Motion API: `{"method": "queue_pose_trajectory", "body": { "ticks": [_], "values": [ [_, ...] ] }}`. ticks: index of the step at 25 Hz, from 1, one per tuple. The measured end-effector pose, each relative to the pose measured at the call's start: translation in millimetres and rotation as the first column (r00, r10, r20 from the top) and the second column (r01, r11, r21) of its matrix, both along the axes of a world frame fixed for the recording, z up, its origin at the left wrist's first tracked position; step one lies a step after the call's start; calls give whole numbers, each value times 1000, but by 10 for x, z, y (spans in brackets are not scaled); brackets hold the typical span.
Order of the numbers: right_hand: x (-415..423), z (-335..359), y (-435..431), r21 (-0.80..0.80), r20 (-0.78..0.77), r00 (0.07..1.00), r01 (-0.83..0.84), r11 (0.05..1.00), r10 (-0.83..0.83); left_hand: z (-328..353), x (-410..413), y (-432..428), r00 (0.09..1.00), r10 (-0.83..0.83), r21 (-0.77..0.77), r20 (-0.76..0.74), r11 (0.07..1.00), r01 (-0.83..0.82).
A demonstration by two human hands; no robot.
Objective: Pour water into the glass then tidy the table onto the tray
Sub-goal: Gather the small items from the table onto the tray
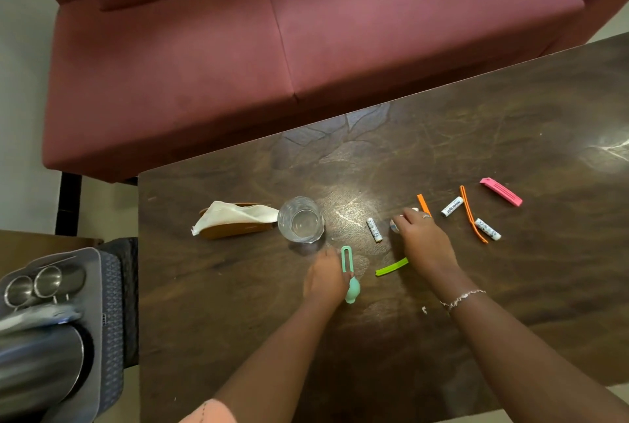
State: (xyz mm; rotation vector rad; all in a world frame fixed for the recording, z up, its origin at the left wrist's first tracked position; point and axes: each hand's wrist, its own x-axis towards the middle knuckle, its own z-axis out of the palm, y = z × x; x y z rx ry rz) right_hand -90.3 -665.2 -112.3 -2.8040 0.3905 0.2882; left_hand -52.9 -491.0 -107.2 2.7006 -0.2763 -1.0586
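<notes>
Head view: we're seeing left hand point(325, 281) gripping mint clip point(348, 269) near glass point(301, 220), right hand point(425, 242) pinching silvery object point(394, 224) right of it.

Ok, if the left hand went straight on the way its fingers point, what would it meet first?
Probably the glass, near its right edge; the left hand ends just short of it, depth unclear.

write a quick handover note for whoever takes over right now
Left hand: fingers grip the mint green plastic clip on the dark wooden table.
Right hand: fingers pinch a small white and silver object.
Clear drinking glass stands upright; water level unclear.
Grey tray, off the table's left end, holds steel vessels only.
Left: three white batteries, two orange clips, lime clip, pink clip, all on the table.
</notes>
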Motion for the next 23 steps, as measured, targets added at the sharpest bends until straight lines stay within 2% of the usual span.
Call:
{"method": "queue_pose_trajectory", "body": {
  "ticks": [4,9,13,16,23],
  "values": [
    [-325,112,70,60,101,993,52,997,-58,-273,-111,-136,986,161,104,-44,982,-156],
    [-476,118,126,45,109,993,34,998,-38,-442,-264,-173,984,175,72,37,982,-177],
    [-422,157,280,35,183,983,-8,999,2,-447,-316,-56,984,148,19,102,988,-151],
    [-352,211,477,27,176,983,-57,998,51,-348,-357,208,974,161,-67,161,986,-152],
    [-66,407,1472,76,307,936,-204,976,172,-29,-326,1406,921,301,-226,249,942,-247]
  ]
}}
